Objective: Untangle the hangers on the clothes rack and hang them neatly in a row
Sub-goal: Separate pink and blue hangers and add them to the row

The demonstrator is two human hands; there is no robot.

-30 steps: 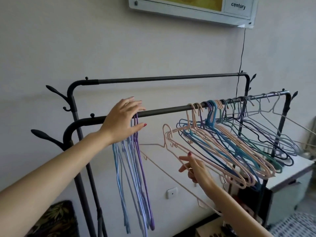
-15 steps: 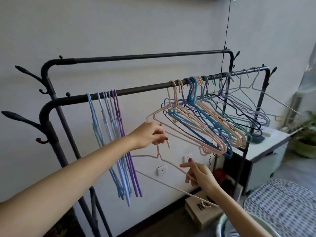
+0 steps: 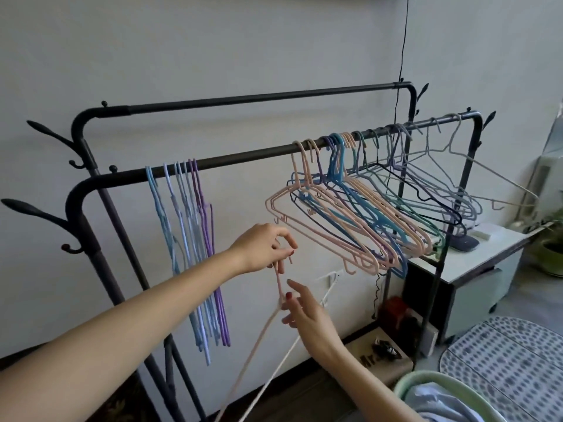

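A black clothes rack has a front rail [image 3: 249,156] and a higher back rail. Several blue and purple hangers [image 3: 195,239] hang side by side at the rail's left end. A tangled bunch of pink, blue, green and grey hangers [image 3: 365,214] crowds the right half. My left hand [image 3: 268,246] is shut on the hook of a loose pink hanger [image 3: 274,318], held off the rail below the gap. My right hand [image 3: 301,312] touches that hanger's neck with spread fingers, thumb against it.
A white cabinet [image 3: 475,269] stands behind the rack's right end with a small blue-grey object on top. A cardboard box [image 3: 380,357] lies on the floor under the rack. A green basket rim [image 3: 432,382] sits at the lower right beside a dotted mat [image 3: 502,360].
My left hand left the rail and took the pink hanger's hook. The hanger came off the bunch and swung down. The camera tilted downward.
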